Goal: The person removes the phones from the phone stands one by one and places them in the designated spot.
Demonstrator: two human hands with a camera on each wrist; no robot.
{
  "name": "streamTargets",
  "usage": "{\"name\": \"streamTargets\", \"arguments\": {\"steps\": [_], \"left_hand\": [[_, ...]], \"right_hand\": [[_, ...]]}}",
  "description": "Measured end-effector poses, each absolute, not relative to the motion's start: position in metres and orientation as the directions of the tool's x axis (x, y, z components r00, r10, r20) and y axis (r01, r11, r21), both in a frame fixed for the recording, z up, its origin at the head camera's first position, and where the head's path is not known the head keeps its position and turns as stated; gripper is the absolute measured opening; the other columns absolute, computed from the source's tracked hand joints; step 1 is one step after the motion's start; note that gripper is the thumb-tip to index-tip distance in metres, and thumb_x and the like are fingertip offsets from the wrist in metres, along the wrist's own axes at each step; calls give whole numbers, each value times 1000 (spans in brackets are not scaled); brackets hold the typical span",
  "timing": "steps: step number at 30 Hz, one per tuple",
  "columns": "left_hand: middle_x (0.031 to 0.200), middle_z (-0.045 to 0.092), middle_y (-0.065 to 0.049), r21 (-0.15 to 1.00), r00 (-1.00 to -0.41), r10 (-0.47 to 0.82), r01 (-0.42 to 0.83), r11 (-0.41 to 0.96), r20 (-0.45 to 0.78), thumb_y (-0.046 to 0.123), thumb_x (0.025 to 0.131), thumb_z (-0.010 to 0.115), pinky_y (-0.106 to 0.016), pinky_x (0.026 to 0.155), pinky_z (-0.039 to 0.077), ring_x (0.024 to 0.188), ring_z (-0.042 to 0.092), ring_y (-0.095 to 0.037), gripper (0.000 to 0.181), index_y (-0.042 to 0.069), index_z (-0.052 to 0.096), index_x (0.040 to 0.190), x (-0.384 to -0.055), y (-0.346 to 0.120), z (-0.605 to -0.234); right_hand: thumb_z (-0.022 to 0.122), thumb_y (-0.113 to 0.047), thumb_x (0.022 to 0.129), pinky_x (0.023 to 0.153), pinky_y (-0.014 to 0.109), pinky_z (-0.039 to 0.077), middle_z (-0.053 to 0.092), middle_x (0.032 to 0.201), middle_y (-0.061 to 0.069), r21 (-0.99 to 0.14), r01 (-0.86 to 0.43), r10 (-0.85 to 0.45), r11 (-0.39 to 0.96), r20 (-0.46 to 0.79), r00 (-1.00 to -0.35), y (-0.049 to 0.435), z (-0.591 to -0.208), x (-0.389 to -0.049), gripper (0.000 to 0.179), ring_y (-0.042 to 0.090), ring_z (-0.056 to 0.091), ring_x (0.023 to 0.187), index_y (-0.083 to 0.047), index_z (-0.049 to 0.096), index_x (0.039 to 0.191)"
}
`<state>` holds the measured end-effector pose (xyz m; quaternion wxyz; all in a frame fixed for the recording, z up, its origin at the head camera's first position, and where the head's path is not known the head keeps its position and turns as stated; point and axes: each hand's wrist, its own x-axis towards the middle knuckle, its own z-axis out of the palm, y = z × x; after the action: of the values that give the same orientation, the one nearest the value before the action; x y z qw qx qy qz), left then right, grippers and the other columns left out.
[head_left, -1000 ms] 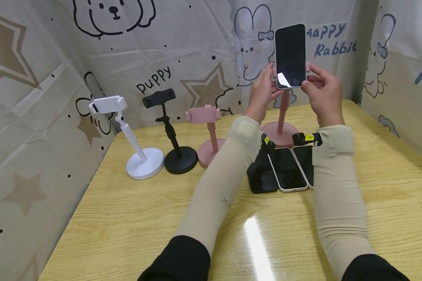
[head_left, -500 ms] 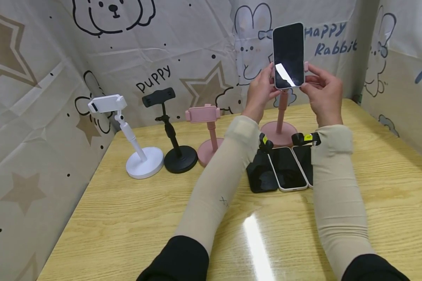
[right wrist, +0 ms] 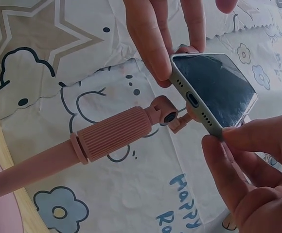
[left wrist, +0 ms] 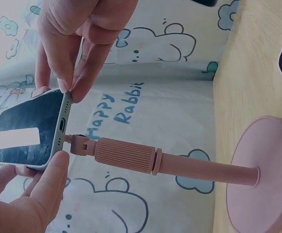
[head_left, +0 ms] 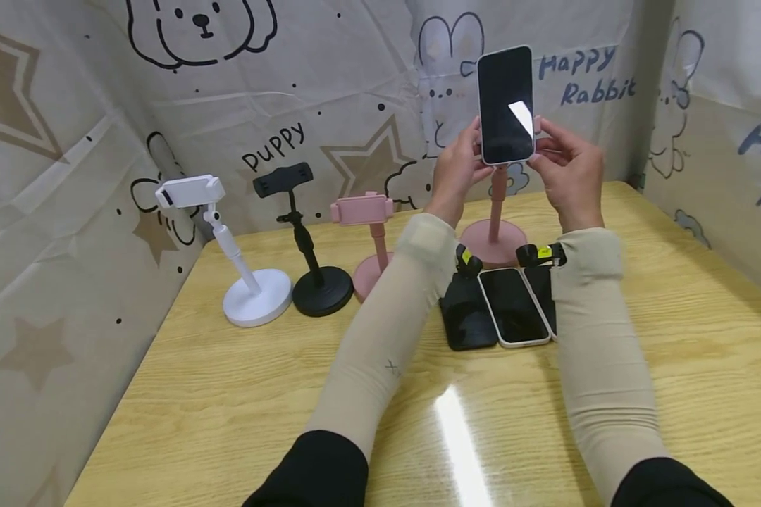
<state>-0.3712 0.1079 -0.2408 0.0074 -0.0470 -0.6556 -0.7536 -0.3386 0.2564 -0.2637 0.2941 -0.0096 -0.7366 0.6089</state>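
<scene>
A smartphone [head_left: 505, 105] with a dark screen stands upright in the clamp of a tall pink phone stand [head_left: 497, 204]. My left hand [head_left: 454, 169] holds the phone's left edge at the clamp. On the other side, my right hand [head_left: 571, 169] pinches the lower right corner between thumb and fingers. In the right wrist view the charging port on the phone's bottom edge [right wrist: 193, 99] faces the camera, and the stand's joint [right wrist: 165, 112] sits just behind it. Most of the clamp is hidden by the phone and fingers.
Left of my arms stand a white phone stand [head_left: 256, 296], a black one [head_left: 322, 290] and a shorter pink one [head_left: 363, 210]. Several phones, one of them a white-edged phone [head_left: 515, 308], lie side by side under my wrists. A patterned cloth [head_left: 355, 84] hangs behind the wooden table [head_left: 228, 422].
The phone has shifted slightly left relative to the stand's base, and the bright reflection has slid from the lower left to the right of its screen. Both hands keep their hold.
</scene>
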Motion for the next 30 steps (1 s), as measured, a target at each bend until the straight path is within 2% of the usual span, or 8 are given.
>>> {"name": "streamTargets", "arguments": {"steps": [3,7,10,16,19,24,30], "left_hand": [[97,64,3,985,-995,51,79,-154,88,49,96,51,-24,77,55,85,66,-13,37,22,67,117,-370,104,-238],[99,65,3,979,-992,63,99,-178,112,46,98,50,-24,79,55,86,66,-13,35,25,67,120,-366,100,-231],[107,64,7,977,-987,91,116,-179,134,41,100,48,-24,81,54,89,65,-11,32,37,60,129,-362,97,-226],[130,56,18,978,-981,121,132,-162,152,34,99,50,-22,80,54,97,67,-11,34,43,56,131,-354,91,-215],[131,55,19,974,-975,142,145,-175,170,32,99,52,-22,80,54,96,68,-11,34,41,56,132,-347,89,-210],[122,61,9,962,-954,181,209,-174,240,22,98,58,-22,77,55,92,67,-9,39,35,56,135,-336,84,-202],[111,64,0,932,-920,160,342,-118,358,12,94,63,-18,78,53,90,65,-10,45,24,56,136,-322,73,-196]], "right_hand": [[67,-8,90,98,24,45,64,121,8,-898,-353,362,262,430,-827,253,-262,-336,46,17,61,107,-33,61,128],[66,-10,91,99,24,44,63,122,8,-886,-382,357,261,457,-815,249,-256,-331,45,18,60,110,-32,61,129],[66,-11,91,99,24,44,63,122,7,-875,-407,356,262,480,-802,246,-250,-325,45,17,60,110,-31,60,130],[67,-8,90,98,23,45,65,118,7,-847,-471,339,247,531,-777,245,-237,-313,45,17,61,106,-28,62,129],[67,-4,88,96,23,46,65,117,7,-839,-493,334,231,544,-770,247,-230,-303,45,17,61,103,-25,63,128],[68,0,86,93,23,48,64,111,7,-829,-508,308,235,559,-770,248,-217,-282,48,18,60,97,-22,62,129],[70,2,84,90,22,50,61,107,6,-838,-523,230,157,546,-806,243,-205,-260,56,19,60,95,-18,55,134]]}}
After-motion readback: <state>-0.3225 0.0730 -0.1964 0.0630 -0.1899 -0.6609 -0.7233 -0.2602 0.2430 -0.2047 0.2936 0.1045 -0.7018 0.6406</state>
